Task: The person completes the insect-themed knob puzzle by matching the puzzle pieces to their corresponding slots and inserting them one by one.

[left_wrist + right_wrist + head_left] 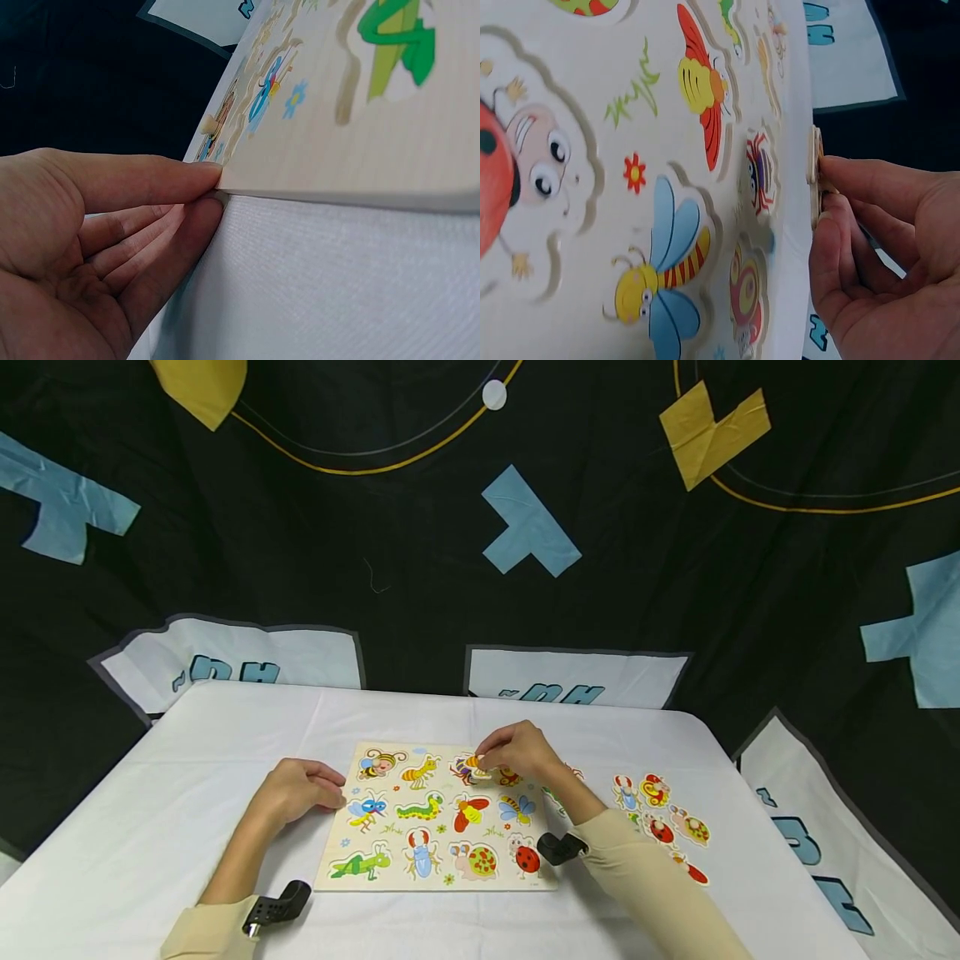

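A wooden puzzle board (393, 883) printed with colourful insects lies flat on the table. My left hand (295, 791) is at its left edge; in the left wrist view, thumb and index finger pinch the rim of the board (315, 176). Over the upper right part, my right hand (522, 750) holds a small wooden puzzle piece (475, 763) with orange stripes, above the spider picture. Seen edge-on in the right wrist view, the piece (815, 176) is raised off the board, between thumb and fingers. Its printed face is mostly hidden there.
Several loose puzzle pieces, among them a ladybug (660, 829), a snail (692, 827) and a beetle (624, 792), lie right of the board. My right forearm partly covers other pieces. A small wooden knob (208, 124) sticks up from the board. Behind the white table (247, 727) hangs a black cloth (375, 552).
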Demonstrator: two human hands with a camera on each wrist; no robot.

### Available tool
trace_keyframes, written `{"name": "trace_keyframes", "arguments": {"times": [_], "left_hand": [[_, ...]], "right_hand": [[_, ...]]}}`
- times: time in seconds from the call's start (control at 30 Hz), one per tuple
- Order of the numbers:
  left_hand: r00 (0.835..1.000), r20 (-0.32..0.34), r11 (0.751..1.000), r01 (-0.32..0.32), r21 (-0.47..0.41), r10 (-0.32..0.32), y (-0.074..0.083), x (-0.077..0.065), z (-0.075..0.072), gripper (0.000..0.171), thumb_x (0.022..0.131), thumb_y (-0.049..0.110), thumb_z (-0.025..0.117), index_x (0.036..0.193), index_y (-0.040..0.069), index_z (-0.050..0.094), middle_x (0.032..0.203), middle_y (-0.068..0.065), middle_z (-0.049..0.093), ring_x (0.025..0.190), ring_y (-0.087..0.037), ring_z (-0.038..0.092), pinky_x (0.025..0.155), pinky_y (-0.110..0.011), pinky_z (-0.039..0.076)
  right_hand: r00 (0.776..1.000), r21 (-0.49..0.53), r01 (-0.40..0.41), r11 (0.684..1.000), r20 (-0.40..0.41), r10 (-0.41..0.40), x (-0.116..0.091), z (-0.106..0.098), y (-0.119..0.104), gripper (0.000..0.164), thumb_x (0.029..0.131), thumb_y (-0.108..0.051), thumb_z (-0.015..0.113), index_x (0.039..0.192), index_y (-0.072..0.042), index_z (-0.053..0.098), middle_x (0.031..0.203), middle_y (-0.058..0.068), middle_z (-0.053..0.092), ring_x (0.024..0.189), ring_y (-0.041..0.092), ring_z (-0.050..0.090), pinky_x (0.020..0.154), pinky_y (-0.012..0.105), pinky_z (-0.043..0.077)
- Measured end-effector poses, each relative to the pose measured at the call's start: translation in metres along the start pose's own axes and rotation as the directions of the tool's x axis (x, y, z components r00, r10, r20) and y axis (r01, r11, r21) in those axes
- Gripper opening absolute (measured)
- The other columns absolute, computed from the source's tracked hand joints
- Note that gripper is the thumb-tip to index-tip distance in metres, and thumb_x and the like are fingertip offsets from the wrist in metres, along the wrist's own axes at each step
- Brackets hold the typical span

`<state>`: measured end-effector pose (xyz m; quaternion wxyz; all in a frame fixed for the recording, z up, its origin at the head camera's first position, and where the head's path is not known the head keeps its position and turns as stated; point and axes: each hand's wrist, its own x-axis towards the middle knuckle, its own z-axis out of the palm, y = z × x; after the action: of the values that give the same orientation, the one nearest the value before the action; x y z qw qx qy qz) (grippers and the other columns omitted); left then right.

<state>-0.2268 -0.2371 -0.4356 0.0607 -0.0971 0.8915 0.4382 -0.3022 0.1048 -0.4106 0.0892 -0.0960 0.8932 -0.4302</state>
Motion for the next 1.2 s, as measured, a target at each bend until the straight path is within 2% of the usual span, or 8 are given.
{"name": "trace_keyframes", "arguments": {"times": [0.57,0.8,1.03,1.2], "left_hand": [[1.000,-0.006,1.000,0.004,-0.028,-0.005,-0.001,-0.001,0.001,0.036,0.075,0.010,0.085,0.107,-0.002,0.073,0.076,-0.003,0.074,0.068,-0.016,0.065,0.066,-0.029,0.046],[1.000,-0.002,1.000,-0.005,-0.023,0.004,0.000,-0.001,0.000,0.036,0.075,0.011,0.085,0.107,-0.001,0.073,0.076,-0.002,0.074,0.069,-0.015,0.065,0.067,-0.029,0.046],[1.000,-0.003,1.000,-0.011,-0.029,0.011,0.000,-0.001,0.000,0.035,0.074,0.009,0.085,0.105,-0.001,0.073,0.075,-0.002,0.074,0.068,-0.015,0.065,0.066,-0.029,0.046],[1.000,-0.006,0.999,-0.014,-0.035,0.014,-0.001,-0.001,0.000,0.035,0.073,0.008,0.085,0.105,-0.002,0.073,0.075,-0.002,0.074,0.067,-0.015,0.065,0.065,-0.030,0.046]], "right_hand": [[0.999,0.080,0.016,0.997,0.048,-0.020,0.010,0.027,-0.013,0.011,0.077,-0.016,0.085,0.087,-0.014,0.080,0.085,-0.002,0.077,0.074,0.013,0.062,0.067,0.026,0.048],[0.998,0.115,0.026,0.993,0.050,-0.032,0.012,0.039,-0.020,0.011,0.078,-0.014,0.085,0.088,-0.012,0.080,0.083,-0.001,0.076,0.072,0.016,0.067,0.068,0.030,0.055],[0.998,0.099,0.051,0.994,0.039,-0.055,0.017,0.050,-0.025,0.010,0.077,-0.013,0.085,0.086,-0.012,0.080,0.080,-0.001,0.076,0.068,0.013,0.061,0.062,0.025,0.048],[0.997,0.076,0.061,0.995,0.032,-0.064,0.019,0.055,-0.029,0.009,0.077,-0.014,0.085,0.085,-0.012,0.081,0.080,-0.002,0.076,0.069,0.012,0.059,0.062,0.024,0.046]]}}
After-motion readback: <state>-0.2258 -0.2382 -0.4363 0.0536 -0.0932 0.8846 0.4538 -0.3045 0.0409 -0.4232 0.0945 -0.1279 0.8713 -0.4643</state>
